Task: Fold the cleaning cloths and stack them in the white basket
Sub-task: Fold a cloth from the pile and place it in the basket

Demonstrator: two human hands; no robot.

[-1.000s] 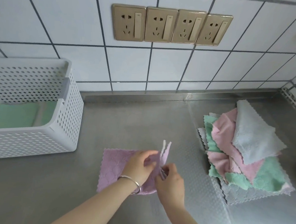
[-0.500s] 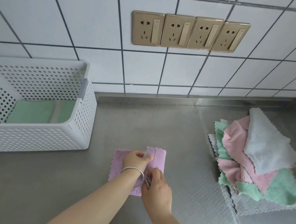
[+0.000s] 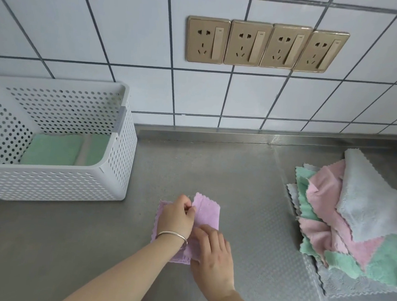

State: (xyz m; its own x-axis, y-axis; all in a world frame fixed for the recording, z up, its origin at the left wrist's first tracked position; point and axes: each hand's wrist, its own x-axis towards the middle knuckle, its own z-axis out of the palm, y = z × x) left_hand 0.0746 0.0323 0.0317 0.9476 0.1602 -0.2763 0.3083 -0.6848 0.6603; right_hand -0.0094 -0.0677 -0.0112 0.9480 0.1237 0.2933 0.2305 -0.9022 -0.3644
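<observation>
**Lilac cloth half-folded on a steel counter**

White square wall tiles (image 3: 60, 35) with dark grout fill the upper view, four gold socket plates (image 3: 267, 46) set in a row at 12 o'clock. Below runs the brushed stainless-steel counter (image 3: 215, 170). At 9 o'clock stands the white perforated plastic basket (image 3: 56, 185), with folded mint-green cloths (image 3: 51, 152) lying flat on its floor. At 3 o'clock a loose heap of unfolded pink, green and pale grey cleaning cloths (image 3: 352, 220) lies on the counter, well apart from the basket. At 6 o'clock lies the small lilac scallop-edged cloth (image 3: 206, 212), partly doubled over. The left hand (image 3: 176, 217), a silver bangle (image 3: 172, 235) on its wrist, pinches the cloth's upper edge between curled fingertips. The right hand (image 3: 213, 257) rests on the cloth's lower right part, fingers bent; whether it grips or only presses is unclear.
</observation>
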